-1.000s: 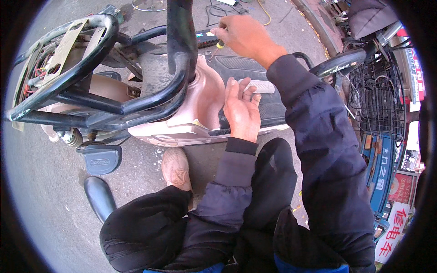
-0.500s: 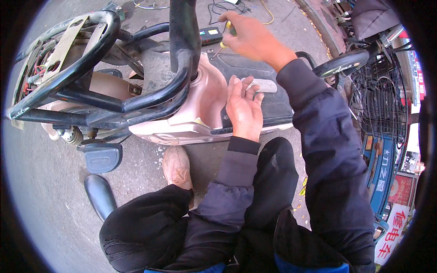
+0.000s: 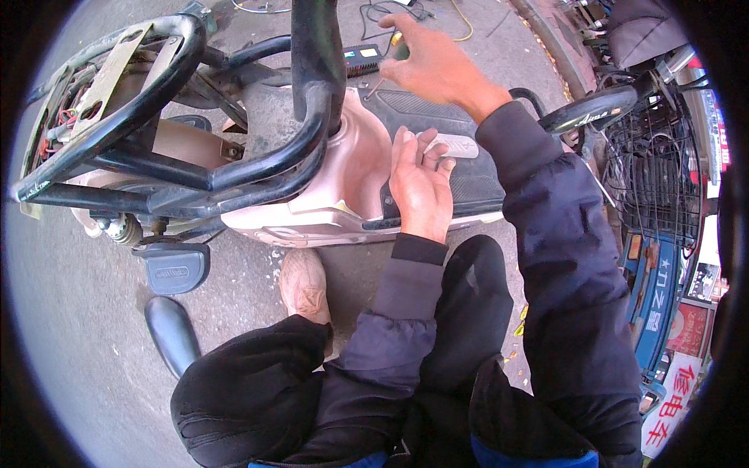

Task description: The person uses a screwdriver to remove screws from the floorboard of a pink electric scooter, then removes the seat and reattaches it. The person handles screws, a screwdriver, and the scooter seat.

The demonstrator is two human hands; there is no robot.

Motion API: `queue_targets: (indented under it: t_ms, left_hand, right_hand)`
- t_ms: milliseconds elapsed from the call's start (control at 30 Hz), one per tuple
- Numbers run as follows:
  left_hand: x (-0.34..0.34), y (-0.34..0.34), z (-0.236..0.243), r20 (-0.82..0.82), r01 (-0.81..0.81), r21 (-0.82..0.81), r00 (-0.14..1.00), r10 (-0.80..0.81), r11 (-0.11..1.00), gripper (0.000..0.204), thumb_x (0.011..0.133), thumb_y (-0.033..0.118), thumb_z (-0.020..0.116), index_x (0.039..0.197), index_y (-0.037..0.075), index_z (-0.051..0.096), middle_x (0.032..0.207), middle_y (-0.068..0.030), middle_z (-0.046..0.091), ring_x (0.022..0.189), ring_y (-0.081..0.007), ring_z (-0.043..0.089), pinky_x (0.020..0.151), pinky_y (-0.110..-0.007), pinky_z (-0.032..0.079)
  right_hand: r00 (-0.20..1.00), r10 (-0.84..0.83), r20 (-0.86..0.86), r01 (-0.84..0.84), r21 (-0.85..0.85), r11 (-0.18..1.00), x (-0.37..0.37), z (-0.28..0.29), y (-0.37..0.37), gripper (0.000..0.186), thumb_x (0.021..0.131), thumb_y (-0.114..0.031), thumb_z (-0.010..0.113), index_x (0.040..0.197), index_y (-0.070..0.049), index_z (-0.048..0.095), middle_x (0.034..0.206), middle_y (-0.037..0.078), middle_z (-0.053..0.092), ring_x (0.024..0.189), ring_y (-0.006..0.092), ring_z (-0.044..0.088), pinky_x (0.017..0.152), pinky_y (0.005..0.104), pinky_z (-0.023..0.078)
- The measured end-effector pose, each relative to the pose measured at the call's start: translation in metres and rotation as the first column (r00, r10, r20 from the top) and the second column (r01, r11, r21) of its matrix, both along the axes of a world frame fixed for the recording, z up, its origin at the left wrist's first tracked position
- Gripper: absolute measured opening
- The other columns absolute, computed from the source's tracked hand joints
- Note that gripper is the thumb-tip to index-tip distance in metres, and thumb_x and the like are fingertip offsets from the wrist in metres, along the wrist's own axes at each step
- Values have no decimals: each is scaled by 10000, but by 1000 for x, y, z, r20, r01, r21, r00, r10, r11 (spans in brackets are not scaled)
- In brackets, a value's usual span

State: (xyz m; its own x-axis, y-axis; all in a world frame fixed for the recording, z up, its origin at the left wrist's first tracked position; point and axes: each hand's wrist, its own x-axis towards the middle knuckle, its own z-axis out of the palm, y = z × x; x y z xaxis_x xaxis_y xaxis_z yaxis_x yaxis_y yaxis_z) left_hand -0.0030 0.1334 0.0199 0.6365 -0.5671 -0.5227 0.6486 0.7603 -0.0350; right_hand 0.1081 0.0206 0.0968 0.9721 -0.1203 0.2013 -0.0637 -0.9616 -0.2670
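Fingers of the right hand [image 3: 437, 66] stand apart at thumb and index around a slim screwdriver with a yellow-green handle [image 3: 401, 51]; whether the others clamp it, I cannot tell. Its thin shaft slants from below the thumb toward the ribbed black footboard [image 3: 417, 111]. Nearer the body, the left hand [image 3: 422, 191] is palm up, outer fingers curled apart, thumb beside index, any pinch unclear. Just right of those fingers lies a pale, rounded oblong plate [image 3: 462, 147].

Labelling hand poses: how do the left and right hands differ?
The left hand is palm up; the right hand shows its back.
The left curls loosely, no tool visible; the right has thumb and index finger spread about a screwdriver.
The left sits lower in view than the right.
Both are bare, with dark cuffs.
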Motion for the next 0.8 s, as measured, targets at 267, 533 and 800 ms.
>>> queue_targets:
  t_ms: [267,533,800]
  left_hand:
    - [0,-1,-1,7,0,8,1000,0,1000,616,1108,274,558,1646,80,327,1239,-107,647,980,-194,612,828,-381,492]
    - [0,-1,-2,12,-1,7,1000,1,1000,629,1108,292,573,1644,79,323,1239,-108,643,985,-201,609,827,-388,492]
    - [0,-2,-1,2,5,28,1000,-5,1000,612,1107,298,571,1635,84,347,1245,-110,643,985,-203,614,831,-392,491]
  right_hand:
    - [989,-66,-135,51,-114,992,1,3,1,454,940,-303,689,1307,-41,636,898,218,737,864,441,713,808,515,538]
    - [982,-78,-169,71,-48,996,-1,3,-3,451,937,-276,671,1322,-44,635,1004,225,752,920,436,717,833,489,552]
    - [996,78,-42,-81,-91,993,-2,4,-3,501,949,-309,689,1375,-55,613,1080,264,743,963,437,719,860,501,551]
